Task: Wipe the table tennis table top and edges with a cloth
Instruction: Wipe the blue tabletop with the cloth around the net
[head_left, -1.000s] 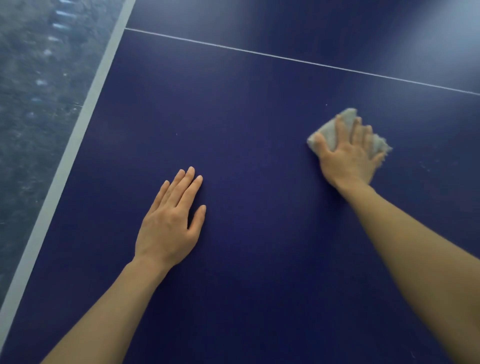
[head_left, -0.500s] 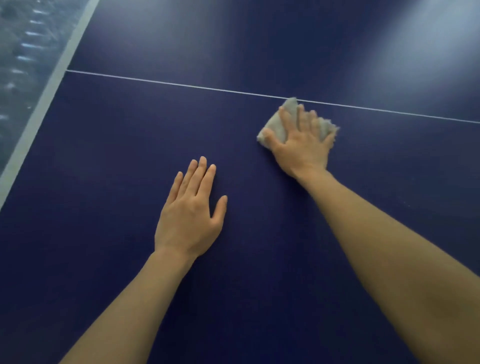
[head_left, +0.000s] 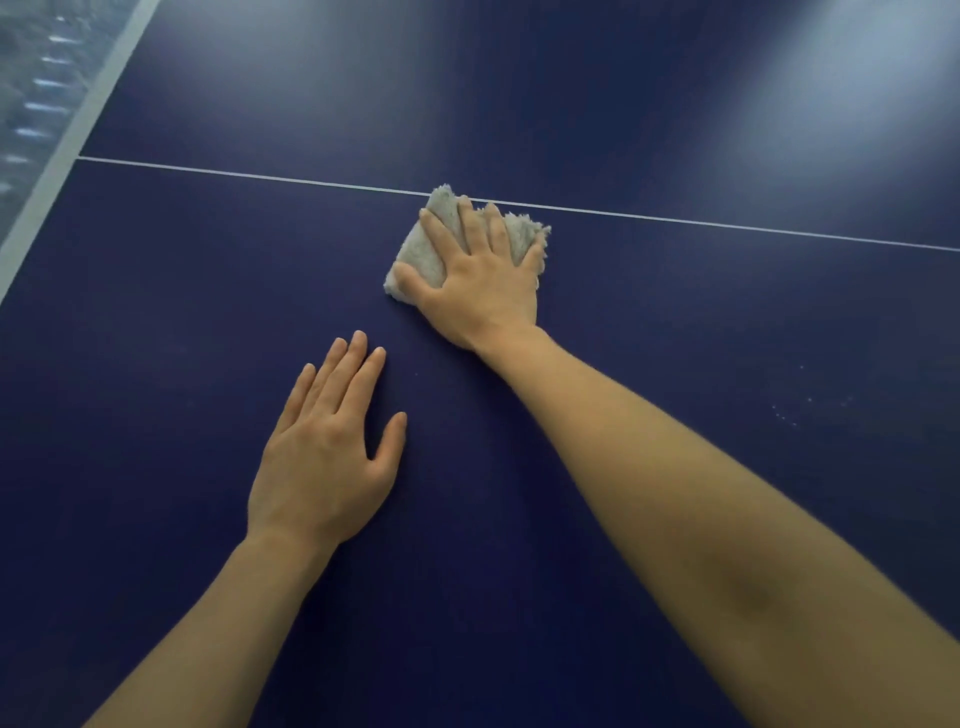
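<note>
Pressed down flat with the right hand (head_left: 480, 283), fingers spread wide and straight, not curled round anything. Under it, a small folded grey fluffy cloth (head_left: 423, 249), squashed onto the dark blue table tennis table top (head_left: 156, 312), far corner just touching the thin white line (head_left: 727, 223) painted across the top. Probably soft and very light, so easy to bunch up or to slip out from under the palm. Best held by pushing down on the middle with the whole hand, thumb against the near left corner, as here. Nothing about it to break.

Nearer and to the left, laid flat on the blue top, the left hand (head_left: 324, 457), fingers straight and close together, holding nothing, apart from the cloth. Most likely just propping up the body.

Looked smooth and hard, that top, so likely easy to slide over. Plenty of bare blue room to the right, to the left and beyond the white line. To the near right, a few tiny pale specks (head_left: 795, 410), maybe in need of a wipe. At the far left, the pale grey edge strip (head_left: 67, 150) of the table, and past it the grey floor (head_left: 31, 78). Could not tell whether wiped yet. Care needed there, so as not to push the cloth off the side.
</note>
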